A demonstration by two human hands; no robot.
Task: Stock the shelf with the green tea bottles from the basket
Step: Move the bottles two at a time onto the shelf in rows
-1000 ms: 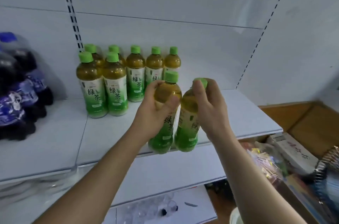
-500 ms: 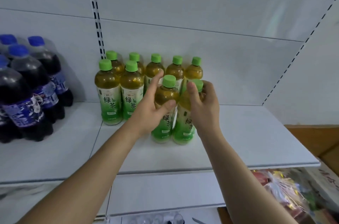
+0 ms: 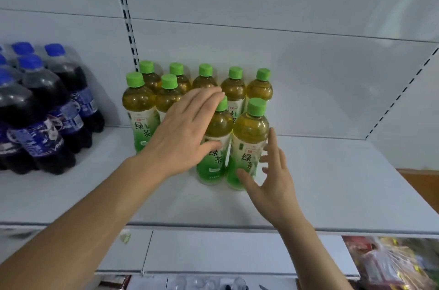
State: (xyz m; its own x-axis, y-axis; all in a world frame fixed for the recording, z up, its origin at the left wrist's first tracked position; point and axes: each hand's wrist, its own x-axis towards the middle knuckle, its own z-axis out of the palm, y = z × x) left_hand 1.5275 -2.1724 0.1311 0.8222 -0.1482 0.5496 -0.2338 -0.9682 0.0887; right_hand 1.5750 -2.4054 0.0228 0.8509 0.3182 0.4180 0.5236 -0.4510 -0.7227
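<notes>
Both hands are released: the left hand (image 3: 183, 137) is spread flat in front of the left front green tea bottle (image 3: 215, 145), the right hand (image 3: 273, 175) splayed at four o'clock of the right front bottle (image 3: 248, 145). Both bottles stand on the shelf (image 3: 332, 194); judging by this, draw the hands straight back without clipping caps. The basket is out of sight; whether fingertips touch is unclear

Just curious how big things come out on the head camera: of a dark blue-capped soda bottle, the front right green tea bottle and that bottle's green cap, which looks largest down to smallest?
1. Dark soda bottle, though it may only be nearer.
2. Front right green tea bottle.
3. Its green cap, clearly smallest.
</notes>
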